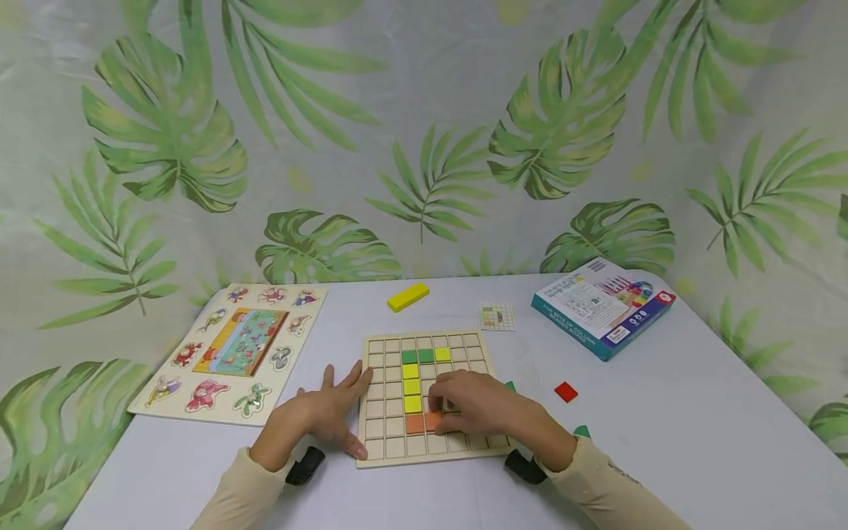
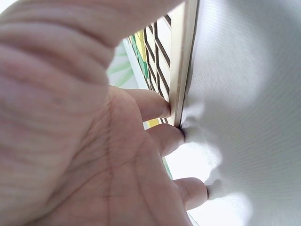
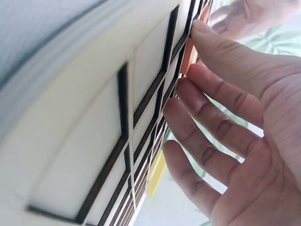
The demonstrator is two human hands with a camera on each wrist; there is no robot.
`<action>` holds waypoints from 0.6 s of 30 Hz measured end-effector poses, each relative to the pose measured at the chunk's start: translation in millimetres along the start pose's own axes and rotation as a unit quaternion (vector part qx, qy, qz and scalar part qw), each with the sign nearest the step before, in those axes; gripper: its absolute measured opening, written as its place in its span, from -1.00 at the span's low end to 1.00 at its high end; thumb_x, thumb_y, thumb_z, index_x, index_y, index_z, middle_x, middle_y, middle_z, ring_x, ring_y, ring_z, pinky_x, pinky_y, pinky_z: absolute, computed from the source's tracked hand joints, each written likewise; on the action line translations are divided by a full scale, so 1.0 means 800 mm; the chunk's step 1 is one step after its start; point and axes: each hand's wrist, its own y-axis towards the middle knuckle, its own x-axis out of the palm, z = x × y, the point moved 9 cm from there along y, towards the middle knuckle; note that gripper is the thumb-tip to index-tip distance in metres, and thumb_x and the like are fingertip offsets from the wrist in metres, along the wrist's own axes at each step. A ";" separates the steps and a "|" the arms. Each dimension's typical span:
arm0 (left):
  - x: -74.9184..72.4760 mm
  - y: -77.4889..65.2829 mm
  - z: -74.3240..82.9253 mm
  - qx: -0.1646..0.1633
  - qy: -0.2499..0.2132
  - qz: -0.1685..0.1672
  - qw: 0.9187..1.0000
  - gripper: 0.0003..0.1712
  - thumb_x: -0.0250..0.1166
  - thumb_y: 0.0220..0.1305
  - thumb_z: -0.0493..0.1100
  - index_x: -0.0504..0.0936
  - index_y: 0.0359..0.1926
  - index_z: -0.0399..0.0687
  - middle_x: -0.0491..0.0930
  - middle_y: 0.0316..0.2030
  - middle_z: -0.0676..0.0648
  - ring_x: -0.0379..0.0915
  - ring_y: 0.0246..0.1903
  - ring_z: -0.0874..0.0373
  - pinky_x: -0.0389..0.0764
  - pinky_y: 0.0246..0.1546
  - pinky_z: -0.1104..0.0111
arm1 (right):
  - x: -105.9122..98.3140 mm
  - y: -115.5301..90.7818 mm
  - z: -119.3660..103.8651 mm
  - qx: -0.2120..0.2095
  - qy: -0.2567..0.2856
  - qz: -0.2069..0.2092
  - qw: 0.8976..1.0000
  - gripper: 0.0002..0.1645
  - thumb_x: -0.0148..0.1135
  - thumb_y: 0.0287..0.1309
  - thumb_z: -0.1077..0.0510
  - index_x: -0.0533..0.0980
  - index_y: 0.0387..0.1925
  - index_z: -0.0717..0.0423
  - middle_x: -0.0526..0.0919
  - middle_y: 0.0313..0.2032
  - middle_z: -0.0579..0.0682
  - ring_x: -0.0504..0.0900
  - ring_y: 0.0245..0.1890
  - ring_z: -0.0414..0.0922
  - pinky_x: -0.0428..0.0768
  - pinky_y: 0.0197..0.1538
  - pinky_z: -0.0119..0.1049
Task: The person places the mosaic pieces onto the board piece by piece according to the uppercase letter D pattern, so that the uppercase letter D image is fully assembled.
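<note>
Beige sleeves [image 1: 244, 487] up close; bracing left edge of wooden grid board [image 1: 394, 447] with spread left hand [image 1: 324, 412], pinching orange tile [image 1: 433, 420] on it with right hand [image 1: 480, 401]; probably seating it, next likely needs pressing flat

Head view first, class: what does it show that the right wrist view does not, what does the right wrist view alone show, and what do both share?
Only the head view: the red tile, the box and the picture board. Only the right wrist view: the palm side of the right hand. Both: the grid board, orange tiles and the left hand.
</note>
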 end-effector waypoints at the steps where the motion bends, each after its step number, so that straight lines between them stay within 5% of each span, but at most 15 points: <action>1: 0.000 0.000 0.000 0.000 0.000 0.000 1.000 0.53 0.66 -0.30 0.18 -0.08 0.61 -0.02 -0.24 0.61 -0.16 -0.46 0.50 -0.51 -0.13 0.15 -0.63 | 0.000 0.000 0.000 0.001 0.004 -0.003 1.000 -0.78 0.46 0.14 -0.06 0.62 -0.29 -0.08 0.60 -0.30 -0.22 0.48 -0.36 -0.29 0.51 -0.26 -0.44; 9: 0.004 -0.002 -0.004 -0.005 0.001 -0.004 1.000 0.53 0.65 -0.30 0.20 -0.08 0.61 -0.02 -0.24 0.61 -0.16 -0.45 0.50 -0.51 -0.11 0.14 -0.63 | 0.003 -0.017 0.019 0.023 0.039 -0.024 0.999 -0.69 0.47 0.12 -0.12 0.62 -0.16 -0.11 0.59 -0.19 -0.24 0.50 -0.24 -0.28 0.56 -0.12 -0.38; 18: 0.000 0.000 0.000 0.006 0.006 -0.004 1.000 0.53 0.64 -0.28 0.20 -0.10 0.61 -0.05 -0.25 0.61 -0.18 -0.46 0.49 -0.54 -0.11 0.12 -0.64 | -0.022 -0.073 0.069 0.068 0.043 -0.017 0.997 -0.69 0.49 0.09 -0.08 0.63 -0.16 -0.11 0.59 -0.21 -0.26 0.52 -0.22 -0.25 0.55 -0.09 -0.29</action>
